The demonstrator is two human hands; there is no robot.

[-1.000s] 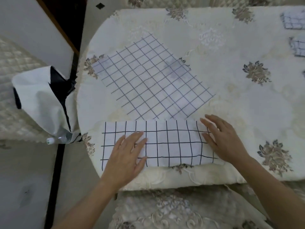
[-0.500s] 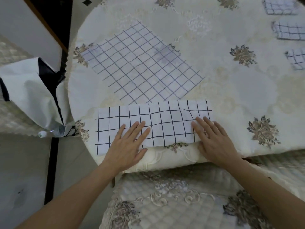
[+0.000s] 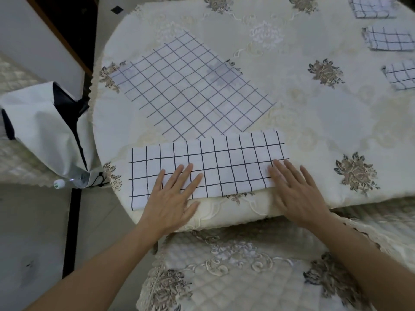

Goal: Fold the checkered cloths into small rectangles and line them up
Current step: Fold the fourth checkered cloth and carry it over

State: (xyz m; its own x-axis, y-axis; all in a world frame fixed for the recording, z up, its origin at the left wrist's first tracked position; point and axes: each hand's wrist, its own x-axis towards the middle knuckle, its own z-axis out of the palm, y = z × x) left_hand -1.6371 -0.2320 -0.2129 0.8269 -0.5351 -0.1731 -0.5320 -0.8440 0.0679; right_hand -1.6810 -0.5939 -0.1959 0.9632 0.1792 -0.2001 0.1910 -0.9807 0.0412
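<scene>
A white cloth with a black grid, folded into a long strip (image 3: 224, 162), lies along the near edge of the round table (image 3: 314, 122). My left hand (image 3: 173, 198) presses flat on its near left part, fingers straight. On the strip's right end my right hand (image 3: 294, 189) lies flat too. Behind the strip a second checkered cloth (image 3: 190, 86) is spread out flat at an angle. Three small folded checkered rectangles sit in a column at the far right: top (image 3: 372, 7), middle (image 3: 390, 39) and lowest (image 3: 402, 75), the last cut off by the frame.
The table wears a cream embroidered cover with brown flower motifs (image 3: 354, 171). A white and black bag (image 3: 45, 131) with a bottle cap (image 3: 58, 184) showing stands off the table's left edge. A quilted seat (image 3: 235, 277) lies below the near edge.
Both hands have slid toward me along the strip, ending flat on its near part. The camera view has shifted, bringing the three folded rectangles into sight.
</scene>
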